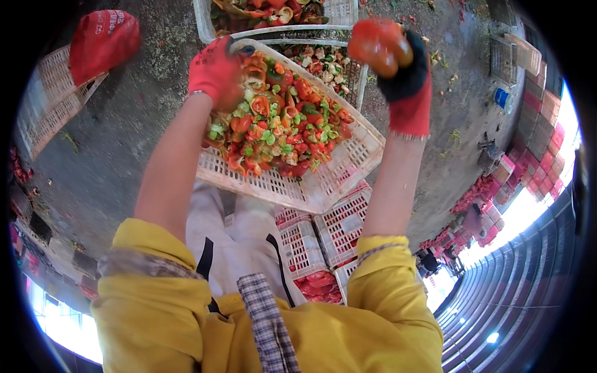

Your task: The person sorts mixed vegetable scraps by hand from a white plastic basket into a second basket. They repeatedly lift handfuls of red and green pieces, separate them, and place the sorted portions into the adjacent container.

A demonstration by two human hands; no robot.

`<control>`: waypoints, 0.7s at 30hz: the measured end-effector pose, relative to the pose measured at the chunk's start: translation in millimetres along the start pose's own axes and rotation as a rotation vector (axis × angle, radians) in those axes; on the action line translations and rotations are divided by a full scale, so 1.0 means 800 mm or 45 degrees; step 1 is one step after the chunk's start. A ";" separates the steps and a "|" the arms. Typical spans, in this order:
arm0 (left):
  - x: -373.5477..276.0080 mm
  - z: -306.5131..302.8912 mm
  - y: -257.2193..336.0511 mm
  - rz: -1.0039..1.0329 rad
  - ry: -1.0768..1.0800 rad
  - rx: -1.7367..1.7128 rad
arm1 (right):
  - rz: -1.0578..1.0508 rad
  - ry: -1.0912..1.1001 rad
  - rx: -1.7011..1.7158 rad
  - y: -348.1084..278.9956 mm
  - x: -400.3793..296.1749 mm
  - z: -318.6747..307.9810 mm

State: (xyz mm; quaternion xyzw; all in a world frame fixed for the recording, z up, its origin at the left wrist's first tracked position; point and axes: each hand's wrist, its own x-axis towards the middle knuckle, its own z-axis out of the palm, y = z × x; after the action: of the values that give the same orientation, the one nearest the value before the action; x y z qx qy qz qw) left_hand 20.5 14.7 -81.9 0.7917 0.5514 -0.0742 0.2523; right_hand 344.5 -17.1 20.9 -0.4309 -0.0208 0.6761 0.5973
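Note:
My left hand (213,70), in a red glove, grips the upper left rim of a white plastic crate (298,198); a dark fingertip lies over the edge. The crate sits tilted in front of my legs. In it lies a heap of cut pepper scraps (280,126): red flesh, green stems and pale seed cores. To the upper right, beyond the crate's rim, my right hand (408,79) wears a red glove with a black palm and holds a glossy red bell pepper (382,46), slightly blurred. The pepper is up in the air, apart from the crate.
Another crate (201,23) of pepper pieces stands ahead, with more scraps (326,67) in a crate below it. Crates (298,247) with red peppers stand by my legs. At left, a red bag (105,44) lies over a crate (60,100). A blue-labelled container (503,99) is at right.

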 end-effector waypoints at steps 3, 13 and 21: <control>0.007 -0.007 0.007 -0.013 0.070 -0.101 | -0.290 -0.051 -0.425 -0.015 0.039 0.013; 0.012 0.020 -0.015 -0.133 0.050 -0.444 | -0.817 -0.431 -2.324 0.106 -0.144 0.094; 0.007 0.033 -0.027 -0.203 -0.023 -0.692 | -0.980 -0.711 -2.241 0.149 -0.149 0.038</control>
State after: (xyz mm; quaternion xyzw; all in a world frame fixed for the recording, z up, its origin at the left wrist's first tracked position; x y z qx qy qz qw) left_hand 7.3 12.6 -113.8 0.6483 0.6093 0.0497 0.4538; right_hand 221.7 -135.0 41.3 -0.5095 -0.7916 0.2577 0.2175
